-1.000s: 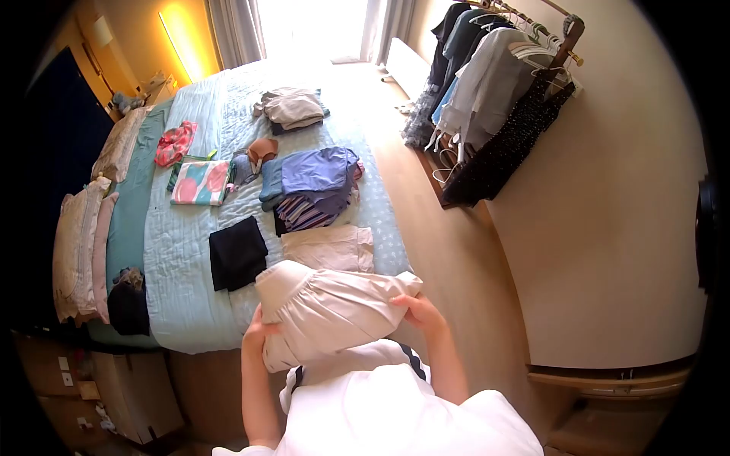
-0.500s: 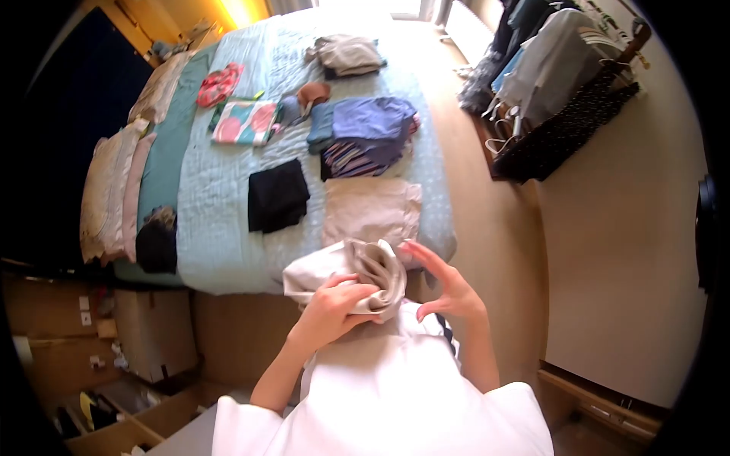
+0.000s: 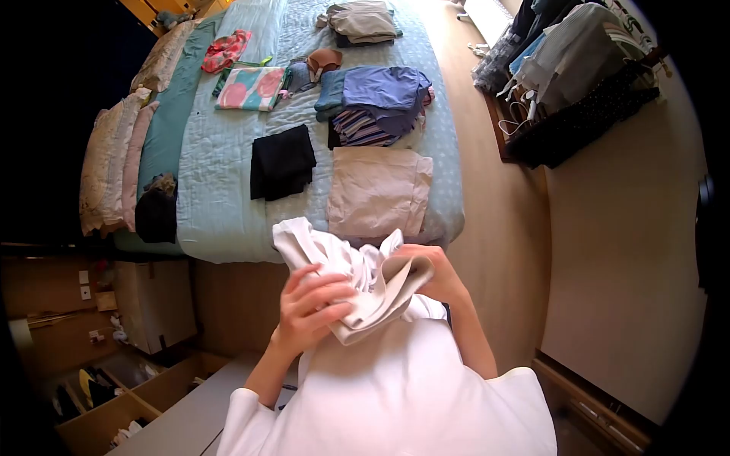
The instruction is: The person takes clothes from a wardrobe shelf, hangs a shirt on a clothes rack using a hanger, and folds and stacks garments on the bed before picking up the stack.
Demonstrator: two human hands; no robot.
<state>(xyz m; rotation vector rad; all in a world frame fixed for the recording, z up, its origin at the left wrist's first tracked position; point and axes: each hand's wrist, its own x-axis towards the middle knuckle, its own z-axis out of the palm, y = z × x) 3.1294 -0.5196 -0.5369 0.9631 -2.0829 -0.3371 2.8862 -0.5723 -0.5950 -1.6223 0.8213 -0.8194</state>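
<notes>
An off-white garment (image 3: pixel 342 258), bunched up with a wide beige band at its near edge, is held in front of my chest just off the foot of the bed. My left hand (image 3: pixel 313 304) grips its left side with the fingers spread over the cloth. My right hand (image 3: pixel 435 270) is closed at the right side of the garment, its fingertips hidden by the band. Beyond the garment, a folded beige piece of clothing (image 3: pixel 379 190) lies flat on the bed. Left of that is a folded black garment (image 3: pixel 281 162).
On the bed (image 3: pixel 217 197) lie blue folded clothes (image 3: pixel 384 90) over striped ones, a beige pile (image 3: pixel 359 21), a patterned folded cloth (image 3: pixel 251 88) and a red item (image 3: pixel 226 51). Pillows (image 3: pixel 114 171) line the left. A clothes rack (image 3: pixel 578 68) stands right; open drawers (image 3: pixel 141 406) are lower left.
My right hand, open and apart from the cloth before, now takes hold of its right side. The garment has been turned so its band faces near and right. The view has tilted down.
</notes>
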